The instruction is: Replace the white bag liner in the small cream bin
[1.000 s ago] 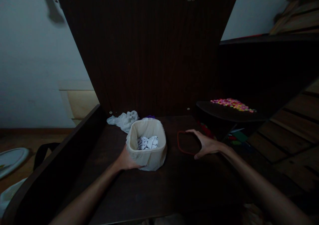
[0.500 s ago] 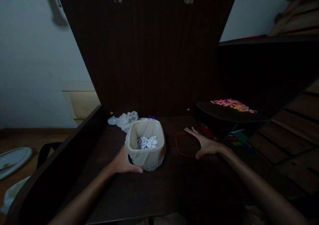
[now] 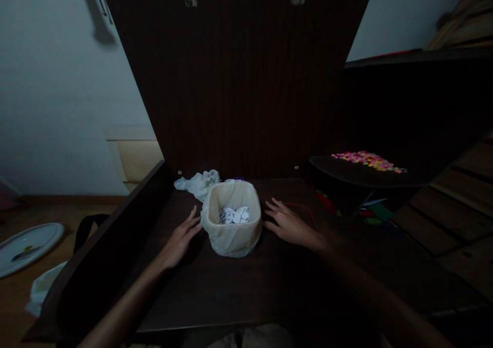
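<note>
A small waste bin (image 3: 233,240) lined with a whitish plastic bag stands upright on the dark wooden desk (image 3: 215,296). Crumpled printed paper (image 3: 234,215) lies inside it. My left hand (image 3: 183,239) is just left of the bin, fingers stretched toward its side; whether the fingertips touch the bag I cannot tell. On the other side, my right hand (image 3: 287,224) reaches toward the bin with fingers apart and holds nothing. Partly hidden behind that hand, a thin reddish-brown rim-like ring (image 3: 308,212) rests on the desk.
Behind the bin lies a crumpled white plastic bag (image 3: 200,184). Pink and yellow small pieces (image 3: 367,160) sit on a corner shelf (image 3: 335,171) at the right. A raised side panel (image 3: 115,240) borders the desk on the left. A white oval lid-like object (image 3: 42,235) is on the floor.
My right hand has moved left from the ring to beside the bin. My left hand has drawn back from the bin's lower side, its fingers now straighter. The view has shifted slightly.
</note>
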`<state>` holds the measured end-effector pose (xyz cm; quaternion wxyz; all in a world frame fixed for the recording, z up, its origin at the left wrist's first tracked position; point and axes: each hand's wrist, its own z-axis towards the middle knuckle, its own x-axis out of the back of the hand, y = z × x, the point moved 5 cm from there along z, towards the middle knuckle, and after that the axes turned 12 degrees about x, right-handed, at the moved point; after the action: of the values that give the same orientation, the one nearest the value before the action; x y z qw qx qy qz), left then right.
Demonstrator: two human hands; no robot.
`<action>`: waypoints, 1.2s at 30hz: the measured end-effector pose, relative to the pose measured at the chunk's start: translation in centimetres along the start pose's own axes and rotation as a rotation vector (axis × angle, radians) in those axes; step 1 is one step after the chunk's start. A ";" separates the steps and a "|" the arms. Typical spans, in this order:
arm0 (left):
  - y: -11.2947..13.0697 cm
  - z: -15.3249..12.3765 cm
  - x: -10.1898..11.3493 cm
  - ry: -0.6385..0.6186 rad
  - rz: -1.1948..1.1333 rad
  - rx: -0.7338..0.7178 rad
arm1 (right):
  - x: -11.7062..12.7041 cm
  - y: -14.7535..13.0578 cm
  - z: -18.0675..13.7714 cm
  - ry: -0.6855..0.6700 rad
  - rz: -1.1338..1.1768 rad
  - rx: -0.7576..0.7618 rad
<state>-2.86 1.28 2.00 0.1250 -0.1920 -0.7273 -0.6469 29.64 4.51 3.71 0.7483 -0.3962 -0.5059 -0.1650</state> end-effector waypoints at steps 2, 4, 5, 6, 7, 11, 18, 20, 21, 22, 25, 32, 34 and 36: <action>0.4 0.0 -0.5 0.022 0.032 -0.008 | -1.2 0.1 0.8 0.019 0.030 -0.022; 0.8 -0.1 -1.1 0.021 0.034 -0.020 | -2.0 0.0 1.4 0.032 0.065 -0.017; 1.0 -0.1 -1.4 0.013 0.041 -0.022 | -2.3 -0.1 1.6 0.042 0.086 -0.012; 1.2 -0.2 -1.7 0.003 0.052 -0.024 | -2.6 -0.3 1.8 0.054 0.109 -0.009; 1.4 -0.2 -1.9 -0.010 0.062 -0.030 | -2.7 -0.4 1.9 0.071 0.133 -0.008; 2.2 -0.2 -2.4 -0.019 0.037 -0.068 | -2.7 -0.8 2.0 0.176 0.240 -0.044; 1.5 -0.5 -2.3 0.074 -0.375 0.153 | -1.8 0.1 1.2 0.419 0.570 -0.183; 1.4 -0.9 -2.6 0.058 -0.585 0.260 | -1.9 -0.2 0.9 0.446 0.718 -0.224; 1.5 -1.1 -2.8 0.061 -0.680 0.310 | -1.9 -0.5 0.7 0.459 0.794 -0.242; 1.7 -1.4 -2.8 0.076 -0.750 0.348 | -2.0 -0.9 0.6 0.474 0.869 -0.258; 2.4 -2.3 -2.6 0.138 -0.896 0.411 | -1.7 -1.9 0.2 0.547 1.056 -0.284; 4.1 -3.5 -2.2 0.178 -1.094 0.428 | 0.0 -3.6 -0.4 0.700 1.322 -0.238; 4.8 -3.7 -1.9 0.224 -1.167 0.401 | 0.5 -4.1 -0.3 0.721 1.369 -0.211; 5.5 -3.8 -1.5 0.263 -1.245 0.362 | 1.2 -4.6 -0.2 0.744 1.422 -0.178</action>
<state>0.67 -2.14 6.80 -0.1542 0.3687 -0.7784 -0.4840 27.30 1.58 6.69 0.7591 -0.6004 0.1647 0.1899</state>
